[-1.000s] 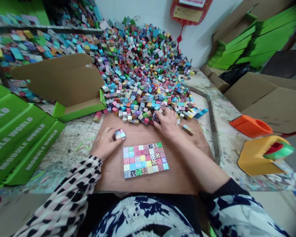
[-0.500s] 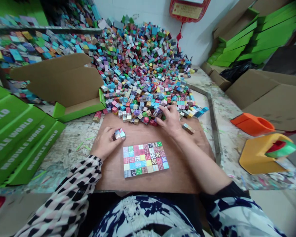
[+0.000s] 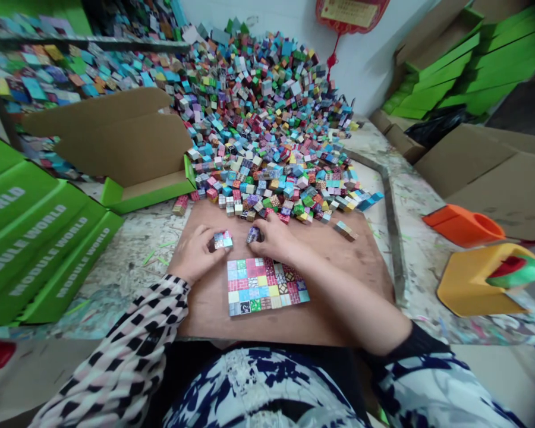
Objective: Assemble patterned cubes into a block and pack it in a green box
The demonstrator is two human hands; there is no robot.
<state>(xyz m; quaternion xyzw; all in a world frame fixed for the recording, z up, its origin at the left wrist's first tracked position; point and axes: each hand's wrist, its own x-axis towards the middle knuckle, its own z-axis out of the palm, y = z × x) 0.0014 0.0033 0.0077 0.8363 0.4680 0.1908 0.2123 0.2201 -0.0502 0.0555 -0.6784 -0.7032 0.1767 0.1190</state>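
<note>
A flat rectangle of patterned cubes (image 3: pixel 266 286) lies on a brown board (image 3: pixel 339 261) in front of me. My left hand (image 3: pixel 197 254) rests on the board just left of it and pinches a small cluster of cubes (image 3: pixel 222 239). My right hand (image 3: pixel 274 239) is above the rectangle's top edge, fingers closed on a dark purple cube (image 3: pixel 252 235) close to the left hand's cluster. A huge heap of coloured cubes (image 3: pixel 267 119) rises behind the board.
An open green-and-cardboard box (image 3: pixel 129 148) stands at the left of the heap. Flattened green boxes (image 3: pixel 40 249) lie at far left, more at top right. An orange scoop (image 3: pixel 461 224) and a yellow scoop (image 3: pixel 481 279) sit at right. A loose cube pair (image 3: pixel 344 229) lies on the board.
My right hand left the heap's front edge and came back left toward my left hand, now carrying a cube. The left hand stayed put with its cluster.
</note>
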